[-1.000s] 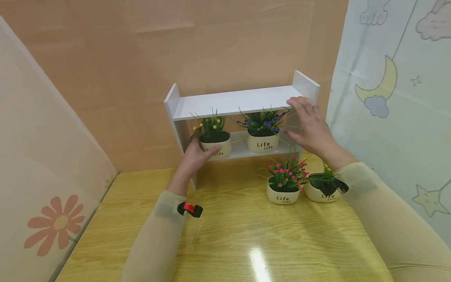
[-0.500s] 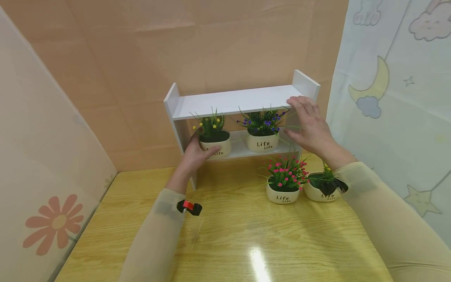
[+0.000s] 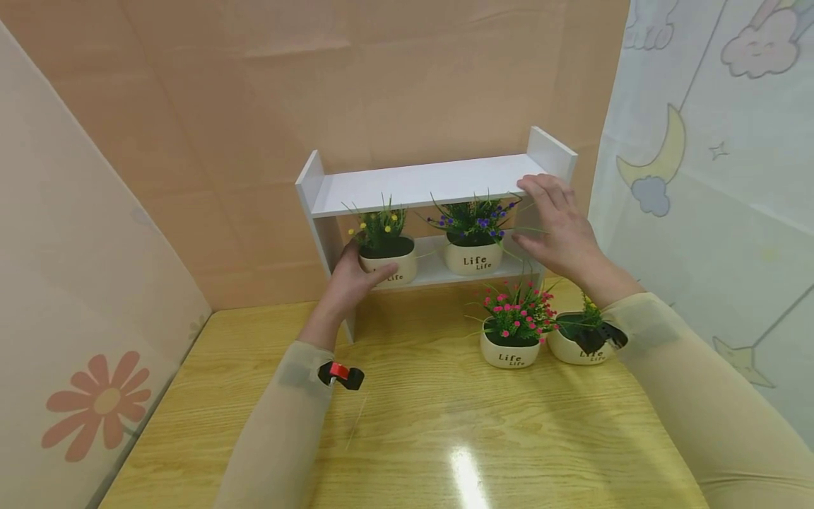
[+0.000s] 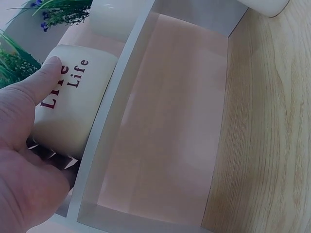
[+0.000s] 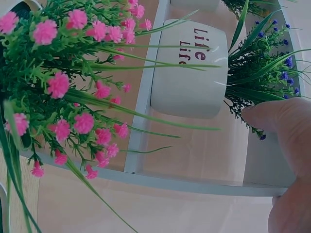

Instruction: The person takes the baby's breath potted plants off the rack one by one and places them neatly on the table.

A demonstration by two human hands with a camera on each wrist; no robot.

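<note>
My left hand (image 3: 352, 277) grips a cream flowerpot with yellow flowers (image 3: 402, 271) at the left of the white shelf's lower board. Its thumb lies across the front lettering; the other fingers are mostly hidden beside and behind the pot. On the same board, to the right, sits a pot with purple flowers (image 3: 473, 259). My right hand (image 3: 562, 230) rests against the right front of the white shelf (image 3: 426, 185), fingertips on the upper board's edge. Its thumb is lower, near the purple flowers, and it holds no pot.
A pot with pink flowers (image 3: 511, 351) stands on the wooden table (image 3: 407, 424) in front of the shelf's right end. Beside it is another pot with yellow flowers (image 3: 575, 346), partly covered by the right wrist's black camera mount. Patterned cloth hangs on both sides.
The hands, pots and shelf show no clear movement. Only the patterned cloth on the right has shifted a little leftward.
</note>
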